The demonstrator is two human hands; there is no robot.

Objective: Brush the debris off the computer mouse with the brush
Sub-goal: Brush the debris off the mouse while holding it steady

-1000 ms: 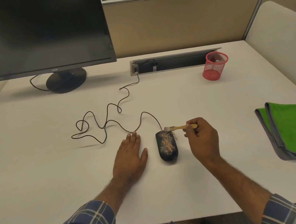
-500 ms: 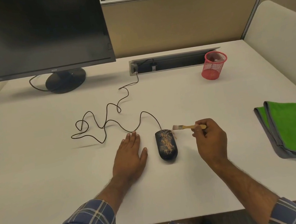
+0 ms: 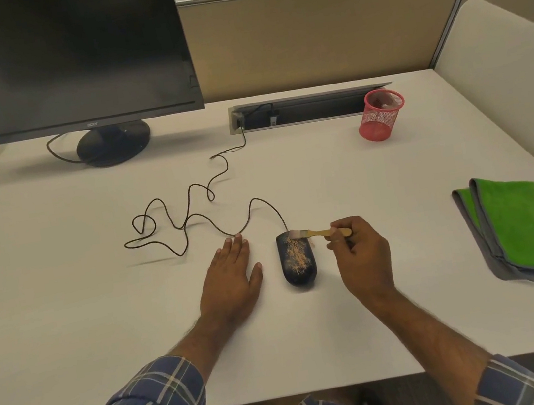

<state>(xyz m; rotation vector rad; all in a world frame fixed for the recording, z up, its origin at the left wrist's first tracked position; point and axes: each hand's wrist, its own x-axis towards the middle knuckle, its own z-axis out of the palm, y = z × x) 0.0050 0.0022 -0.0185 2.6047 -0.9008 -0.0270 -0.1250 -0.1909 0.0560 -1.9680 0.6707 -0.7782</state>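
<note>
A dark computer mouse [image 3: 298, 274] lies on the white desk, its back strewn with tan debris [image 3: 296, 254]. My right hand [image 3: 364, 257] is just right of it, fingers closed on the wooden handle of a small brush [image 3: 315, 233]. The pale bristles rest on the mouse's far end, near where the cable leaves it. My left hand [image 3: 231, 277] lies flat on the desk to the left of the mouse, fingers apart, a small gap from it.
The mouse cable [image 3: 191, 217] loops across the desk to a cable slot [image 3: 297, 111]. A black monitor [image 3: 57, 60] stands at the back left, a red mesh cup [image 3: 381, 116] at the back right, a folded green cloth [image 3: 525, 226] at the right.
My right hand swung the brush off the mouse to the right, then brought it back left; the bristles are again on the mouse's far end. My left hand has stayed put.
</note>
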